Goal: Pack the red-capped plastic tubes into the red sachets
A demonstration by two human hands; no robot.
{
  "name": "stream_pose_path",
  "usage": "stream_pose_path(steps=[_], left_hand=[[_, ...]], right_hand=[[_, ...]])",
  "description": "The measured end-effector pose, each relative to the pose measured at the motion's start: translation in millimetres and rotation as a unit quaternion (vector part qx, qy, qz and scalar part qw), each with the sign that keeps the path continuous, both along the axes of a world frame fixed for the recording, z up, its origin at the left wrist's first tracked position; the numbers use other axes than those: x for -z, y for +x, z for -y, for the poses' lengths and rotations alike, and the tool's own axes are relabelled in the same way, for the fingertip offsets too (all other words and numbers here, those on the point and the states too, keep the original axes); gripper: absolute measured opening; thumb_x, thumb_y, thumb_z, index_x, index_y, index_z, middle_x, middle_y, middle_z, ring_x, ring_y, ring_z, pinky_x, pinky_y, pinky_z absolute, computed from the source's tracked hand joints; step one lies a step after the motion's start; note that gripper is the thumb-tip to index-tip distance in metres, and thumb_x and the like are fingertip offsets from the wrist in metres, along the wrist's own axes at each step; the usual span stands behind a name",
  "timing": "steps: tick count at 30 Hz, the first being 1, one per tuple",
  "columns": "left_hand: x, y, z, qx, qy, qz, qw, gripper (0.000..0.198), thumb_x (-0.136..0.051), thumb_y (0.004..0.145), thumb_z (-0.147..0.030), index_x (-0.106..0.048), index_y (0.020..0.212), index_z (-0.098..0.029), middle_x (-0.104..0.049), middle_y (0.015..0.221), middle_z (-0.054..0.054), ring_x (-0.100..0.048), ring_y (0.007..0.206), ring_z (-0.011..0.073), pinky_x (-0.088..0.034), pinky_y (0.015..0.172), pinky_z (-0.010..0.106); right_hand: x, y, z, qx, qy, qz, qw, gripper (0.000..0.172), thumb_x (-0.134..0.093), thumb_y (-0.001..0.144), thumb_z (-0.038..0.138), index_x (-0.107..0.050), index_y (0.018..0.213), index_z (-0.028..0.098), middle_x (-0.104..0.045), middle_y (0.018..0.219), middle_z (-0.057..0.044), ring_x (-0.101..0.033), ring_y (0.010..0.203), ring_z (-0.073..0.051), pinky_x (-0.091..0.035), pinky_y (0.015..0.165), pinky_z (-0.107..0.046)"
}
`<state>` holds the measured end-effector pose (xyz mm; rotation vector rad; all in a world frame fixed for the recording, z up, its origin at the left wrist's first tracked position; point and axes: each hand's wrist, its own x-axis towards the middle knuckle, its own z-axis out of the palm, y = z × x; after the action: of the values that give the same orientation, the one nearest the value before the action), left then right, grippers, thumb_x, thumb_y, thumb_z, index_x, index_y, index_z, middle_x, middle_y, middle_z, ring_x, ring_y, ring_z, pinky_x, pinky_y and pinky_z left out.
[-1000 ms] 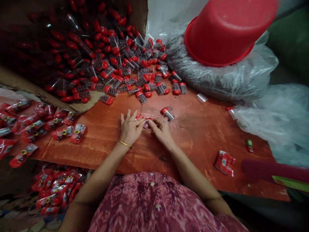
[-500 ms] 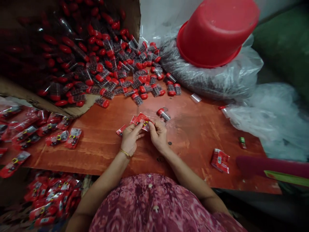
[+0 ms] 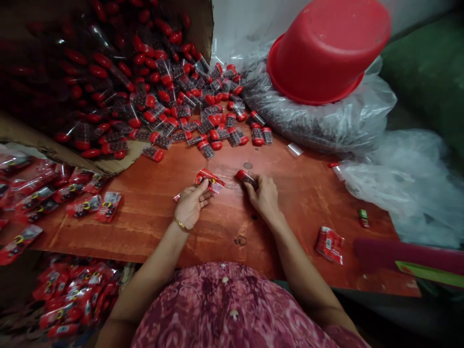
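My left hand [image 3: 191, 205] pinches a printed red plastic packet [image 3: 213, 182] between thumb and fingers, just above the table. At the right, my right hand [image 3: 265, 195] has its fingers closed around a small clear container with a red cap [image 3: 241, 175]. The cap points away from the palm, toward the packet, and my fingers hide part of the clear body. Another packet lies partly hidden beneath my left hand. A gap of bare table separates the two hands.
Many red-capped containers [image 3: 207, 149] spill from a cardboard box [image 3: 119, 169] at the back left. Filled red packets [image 3: 109, 207] lie at left. A red tub [image 3: 326, 53] sits upside down on a plastic sack [image 3: 319, 128]. Flat red packets [image 3: 329, 245] lie at right.
My right hand has left the packet, moved right and closed on the red-capped container lying there. My left hand has shifted slightly left, still holding the packet.
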<state>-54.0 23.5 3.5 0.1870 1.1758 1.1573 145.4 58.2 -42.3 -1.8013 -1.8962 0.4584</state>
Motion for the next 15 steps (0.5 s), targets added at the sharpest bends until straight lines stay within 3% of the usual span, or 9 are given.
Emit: stream_pose_path(steps=[2, 5, 9, 15], left_hand=[[-1.2, -1, 1, 0.0, -0.004, 0.002, 1.0, 0.028, -0.079, 0.056, -0.033, -0.061, 0.069, -0.014, -0.067, 0.063, 0.0, -0.062, 0.057, 0.0095, -0.047, 0.061, 0.022], [-5.0, -1, 2, -0.005, -0.007, 0.002, 1.0, 0.028, -0.08, 0.055, -0.031, -0.06, 0.066, -0.014, -0.066, 0.06, -0.001, -0.062, 0.055, 0.0091, -0.047, 0.06, 0.021], [-9.7, 4, 5, 0.004, 0.0, 0.002, 1.0, 0.03, -0.081, 0.051, -0.031, -0.061, 0.065, -0.014, -0.067, 0.06, 0.0, -0.062, 0.056, 0.0102, -0.047, 0.058, 0.022], [-8.1, 7, 12, 0.034, 0.038, -0.024, 0.998, 0.033, -0.08, 0.051, -0.036, -0.059, 0.062, -0.014, -0.065, 0.059, -0.001, -0.061, 0.056, 0.0103, -0.048, 0.064, 0.025]], right_hand=[[-4.3, -1, 15, -0.028, -0.02, -0.15, 0.988, 0.027, -0.051, 0.08, 0.04, -0.057, 0.092, 0.017, -0.061, 0.08, -0.006, -0.052, 0.07, -0.018, -0.043, 0.065, -0.03], [-21.7, -6, 37, -0.065, -0.065, -0.325, 0.941, 0.025, -0.053, 0.079, 0.04, -0.058, 0.091, 0.019, -0.058, 0.071, 0.0, -0.049, 0.056, -0.012, -0.04, 0.052, -0.024], [-41.1, -15, 51, -0.072, -0.047, -0.339, 0.937, 0.016, -0.059, 0.075, 0.033, -0.061, 0.081, 0.019, -0.057, 0.064, 0.002, -0.048, 0.053, -0.01, -0.039, 0.051, -0.022], [-38.2, -25, 49, -0.082, -0.051, -0.348, 0.933, 0.016, -0.06, 0.072, 0.032, -0.061, 0.08, 0.018, -0.061, 0.067, 0.0, -0.052, 0.058, -0.012, -0.043, 0.056, -0.024]])
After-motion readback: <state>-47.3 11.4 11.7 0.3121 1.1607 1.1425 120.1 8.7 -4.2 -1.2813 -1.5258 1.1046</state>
